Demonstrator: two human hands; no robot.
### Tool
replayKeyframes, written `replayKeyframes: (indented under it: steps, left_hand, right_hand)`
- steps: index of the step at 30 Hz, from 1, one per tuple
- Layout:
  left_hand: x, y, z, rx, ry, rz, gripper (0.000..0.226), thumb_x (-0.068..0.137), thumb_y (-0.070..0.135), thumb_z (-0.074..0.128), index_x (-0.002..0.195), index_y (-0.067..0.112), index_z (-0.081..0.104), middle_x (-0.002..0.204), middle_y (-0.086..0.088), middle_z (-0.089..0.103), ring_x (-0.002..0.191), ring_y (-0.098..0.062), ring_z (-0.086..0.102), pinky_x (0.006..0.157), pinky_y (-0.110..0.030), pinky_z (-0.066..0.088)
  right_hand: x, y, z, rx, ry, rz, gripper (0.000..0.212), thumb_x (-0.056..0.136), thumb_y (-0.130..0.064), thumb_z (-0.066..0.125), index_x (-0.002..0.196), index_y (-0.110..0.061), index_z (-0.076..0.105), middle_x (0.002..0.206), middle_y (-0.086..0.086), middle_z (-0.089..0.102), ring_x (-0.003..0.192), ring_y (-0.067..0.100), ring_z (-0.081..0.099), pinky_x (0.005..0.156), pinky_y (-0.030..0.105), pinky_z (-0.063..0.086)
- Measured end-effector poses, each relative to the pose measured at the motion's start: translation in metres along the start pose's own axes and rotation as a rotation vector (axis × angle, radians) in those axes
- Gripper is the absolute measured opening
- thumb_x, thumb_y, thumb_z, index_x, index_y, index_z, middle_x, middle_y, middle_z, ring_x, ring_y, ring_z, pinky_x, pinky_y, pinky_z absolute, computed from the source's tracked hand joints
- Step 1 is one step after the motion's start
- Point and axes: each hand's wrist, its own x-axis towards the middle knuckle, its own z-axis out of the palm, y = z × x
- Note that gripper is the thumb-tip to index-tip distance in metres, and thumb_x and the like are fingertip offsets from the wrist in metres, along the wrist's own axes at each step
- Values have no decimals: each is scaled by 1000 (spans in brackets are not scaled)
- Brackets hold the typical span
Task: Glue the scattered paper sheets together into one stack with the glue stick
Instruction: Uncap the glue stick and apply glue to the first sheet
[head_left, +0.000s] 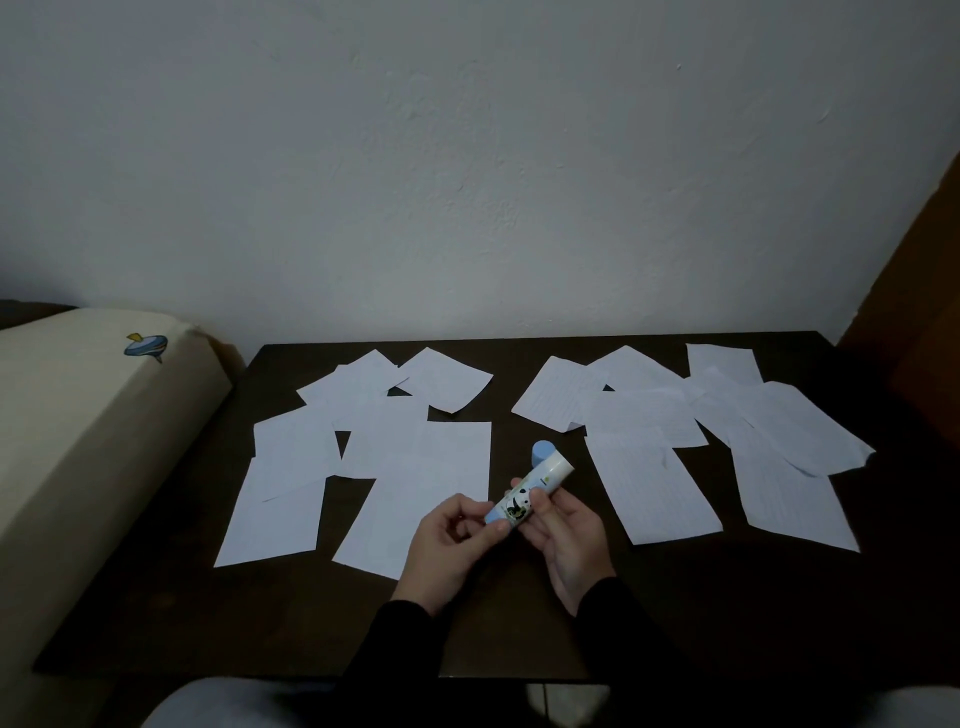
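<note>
Several white lined paper sheets lie scattered on a dark table (156, 613) in two groups: a left group (426, 467) and a right group (654, 488). Over the gap between them I hold a white glue stick (530, 493) with a cartoon label, tilted with its open end up and to the right. My left hand (452, 540) pinches its blue base. My right hand (571, 535) grips the barrel. The blue cap (543, 451) stands on the table just behind the stick.
A cream cushion (78, 441) with a small spinning-top print lies against the table's left side. A pale wall rises behind the table. A brown wooden surface (914, 291) stands at the far right. Bare dark tabletop stretches along the front edge.
</note>
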Motion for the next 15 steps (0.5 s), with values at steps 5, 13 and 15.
replayKeyframes:
  steps: [5,13,15]
  left_hand:
    - [-1,1,5,71,42,4,18,90,31,64,107,24,68,90,3,70,76,-12,62,71,-23,54]
    - [1,0,2,96,4,28,16,85,22,72,98,14,68,73,-1,66,67,-11,59,61,-18,48]
    - [1,-4,2,122,19,38,23,80,16,78,97,16,63,70,-1,61,66,-12,56,62,-22,48]
  right_hand:
    - [2,2,-3,32,10,0,21,94,-7,49,113,-9,59,108,12,71,103,26,67,84,34,57]
    - [3,3,-3,17,-1,-4,22,96,-5,46,114,-10,58,111,12,69,101,21,67,81,30,57]
    - [2,3,-2,7,-9,-8,21,96,-3,46,109,-11,59,110,11,69,99,19,68,79,28,57]
